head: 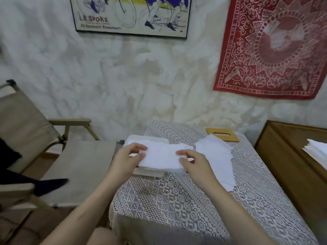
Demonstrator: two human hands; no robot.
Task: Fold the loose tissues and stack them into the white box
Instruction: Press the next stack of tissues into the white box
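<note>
A folded white tissue [162,157] lies across the top of the white box [146,139], which stands at the left edge of the lace-covered table [177,200]. My left hand [129,158] pinches the tissue's left end between thumb and fingers. My right hand [192,160] pinches its right end. Most of the box is hidden under the tissue and my hands. To the right of the box a pile of loose white tissues [217,156] is spread on the cloth.
A yellow wooden lid with a slot [222,134] lies at the table's far right. A beige folding chair [53,156] stands to the left, with dark cloth on it. A brown box [292,165] with a white paper stack [316,151] sits at right.
</note>
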